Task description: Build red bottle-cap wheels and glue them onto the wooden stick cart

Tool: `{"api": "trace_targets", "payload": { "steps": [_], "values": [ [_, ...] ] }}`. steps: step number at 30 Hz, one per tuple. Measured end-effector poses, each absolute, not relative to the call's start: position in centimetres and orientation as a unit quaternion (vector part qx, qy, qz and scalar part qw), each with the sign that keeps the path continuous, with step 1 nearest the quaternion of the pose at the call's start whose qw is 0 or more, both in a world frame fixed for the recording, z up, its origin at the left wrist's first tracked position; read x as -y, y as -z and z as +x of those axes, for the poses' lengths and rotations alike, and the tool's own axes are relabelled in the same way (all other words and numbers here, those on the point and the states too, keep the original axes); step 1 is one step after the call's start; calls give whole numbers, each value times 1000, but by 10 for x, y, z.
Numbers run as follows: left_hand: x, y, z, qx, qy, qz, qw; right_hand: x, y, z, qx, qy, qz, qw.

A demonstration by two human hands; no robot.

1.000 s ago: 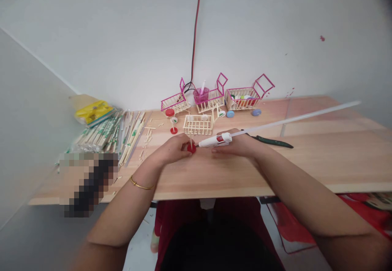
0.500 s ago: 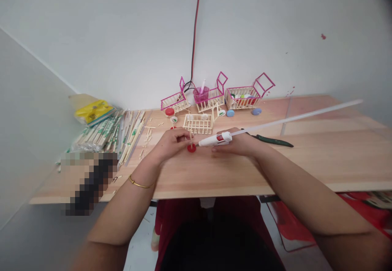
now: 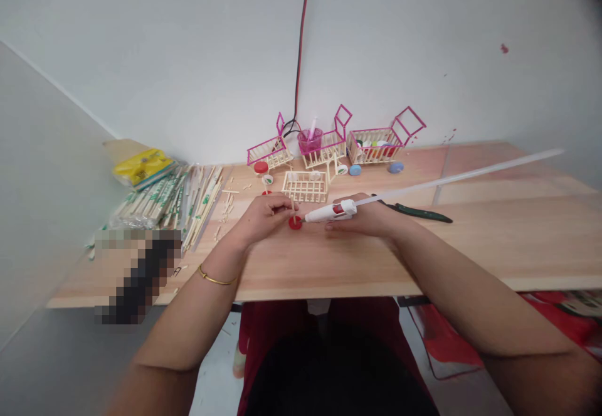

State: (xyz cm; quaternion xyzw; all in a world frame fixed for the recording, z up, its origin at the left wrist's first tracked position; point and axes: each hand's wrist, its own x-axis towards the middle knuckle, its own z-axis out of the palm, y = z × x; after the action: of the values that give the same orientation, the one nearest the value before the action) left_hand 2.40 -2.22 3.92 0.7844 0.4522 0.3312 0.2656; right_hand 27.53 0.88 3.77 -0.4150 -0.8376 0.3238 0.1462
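My left hand (image 3: 264, 217) pinches a thin wooden stick (image 3: 293, 208) that stands upright on a red bottle cap (image 3: 295, 222) on the wooden table (image 3: 470, 246). My right hand (image 3: 364, 218) grips a white glue gun (image 3: 329, 213), whose nozzle points at the foot of the stick on the cap. A long clear glue rod (image 3: 461, 176) sticks out of the gun's back toward the right.
An unpainted stick basket (image 3: 305, 186) sits just behind my hands. Three pink-trimmed stick carts (image 3: 338, 146) line the wall with a pink cup (image 3: 310, 140). Packs of chopsticks (image 3: 164, 199) and a yellow packet (image 3: 140, 166) lie left. Green-handled pliers (image 3: 416, 213) lie right.
My left hand drew back from over the cap to a pinch on the upright stick. The glue gun has hardly moved. The view tilted slightly.
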Motion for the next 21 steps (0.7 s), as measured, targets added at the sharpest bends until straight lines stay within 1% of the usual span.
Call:
{"api": "trace_targets", "payload": {
  "steps": [12, 21],
  "values": [
    [23, -42, 24, -422, -308, 807, 275, -5, -46, 273, 836, -311, -433, 130],
    [23, -35, 25, -423, -328, 801, 268, -5, -41, 272, 845, -296, -424, 134]
  ]
}}
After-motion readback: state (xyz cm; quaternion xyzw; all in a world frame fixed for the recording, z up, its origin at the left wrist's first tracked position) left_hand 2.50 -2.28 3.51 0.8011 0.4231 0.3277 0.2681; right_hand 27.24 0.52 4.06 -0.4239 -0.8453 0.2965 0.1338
